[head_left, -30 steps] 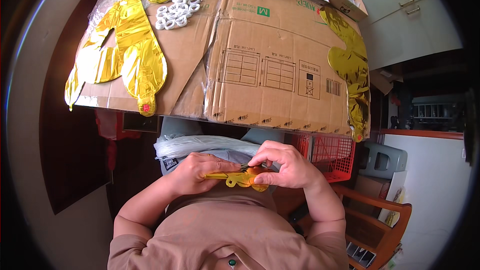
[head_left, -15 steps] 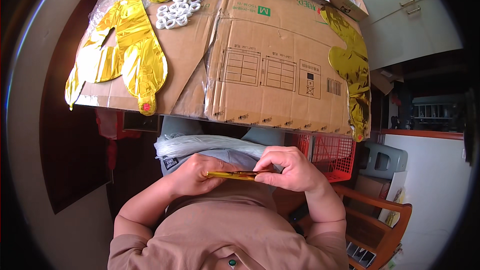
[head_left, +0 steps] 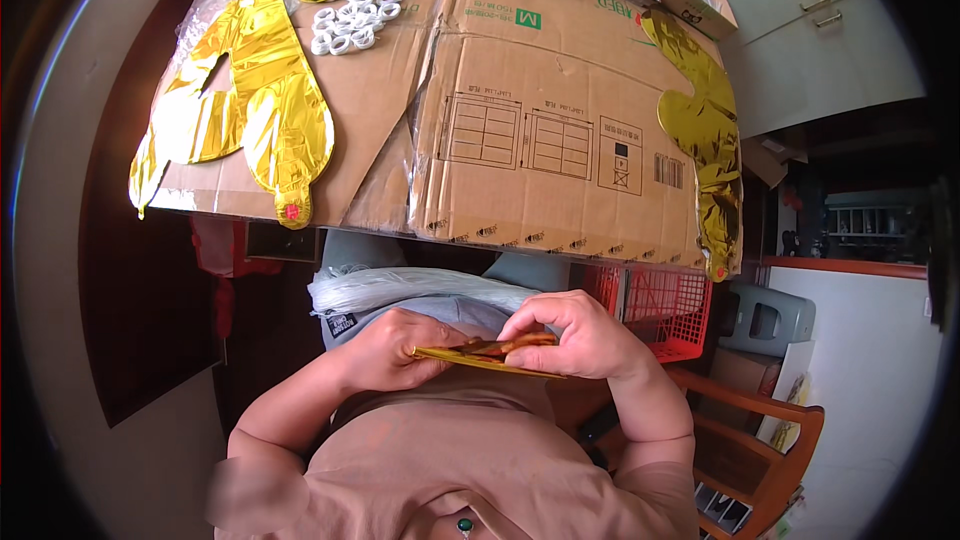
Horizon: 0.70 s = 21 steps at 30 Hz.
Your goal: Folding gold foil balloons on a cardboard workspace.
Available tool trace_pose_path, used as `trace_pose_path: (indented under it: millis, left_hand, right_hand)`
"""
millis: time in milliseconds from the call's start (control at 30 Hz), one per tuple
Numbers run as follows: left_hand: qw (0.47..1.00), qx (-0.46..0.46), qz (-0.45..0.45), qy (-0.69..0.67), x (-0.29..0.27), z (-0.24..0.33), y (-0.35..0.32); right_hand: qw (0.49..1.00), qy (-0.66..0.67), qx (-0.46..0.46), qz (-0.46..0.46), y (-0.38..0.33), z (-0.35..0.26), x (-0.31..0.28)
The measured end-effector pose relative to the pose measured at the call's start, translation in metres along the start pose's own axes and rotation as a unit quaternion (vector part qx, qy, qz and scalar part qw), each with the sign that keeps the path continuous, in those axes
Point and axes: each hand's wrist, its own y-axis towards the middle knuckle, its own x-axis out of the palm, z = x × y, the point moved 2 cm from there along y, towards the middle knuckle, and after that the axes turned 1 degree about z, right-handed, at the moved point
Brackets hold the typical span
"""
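Close in front of my body, a folded gold foil balloon (head_left: pixel 485 358) is held between both hands. My left hand (head_left: pixel 395 350) is closed round its left end. With thumb and fingers, my right hand (head_left: pixel 572 335) pinches its right part, where the layers stand a little apart. Its full shape cannot be made out. Across my lap, just beyond the hands, lies a bundle of clear white strands (head_left: pixel 420 290).
Cardboard (head_left: pixel 560 70) covers the table ahead. A flat gold letter-shaped balloon (head_left: pixel 285 90) lies left, another gold balloon (head_left: pixel 700 110) right. Small white rings (head_left: pixel 345 28) sit at the back left. A red basket (head_left: pixel 665 310) and wooden chair (head_left: pixel 800 450) stand to the right.
The folded foil has opened out toward the right, showing more of its layers. My right hand's fingers have lifted and parted slightly from the thumb. My left hand stays in place.
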Motion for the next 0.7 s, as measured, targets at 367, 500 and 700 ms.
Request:
trace_pose_path:
  millis: [367,500,700]
  left_hand:
    - [0.999,0.024,-0.014,-0.018,-0.002,0.0,0.001]
    - [0.999,0.023,-0.024,-0.013,-0.003,-0.001,0.001]
    - [0.999,-0.036,-0.026,-0.027,-0.004,0.0,0.001]
  right_hand:
    - [0.993,0.063,0.097,-0.031,0.0,0.0,0.002]
    - [0.999,-0.046,0.016,-0.019,0.004,-0.007,0.004]
    - [0.986,-0.149,-0.069,0.037,0.003,-0.005,0.006]
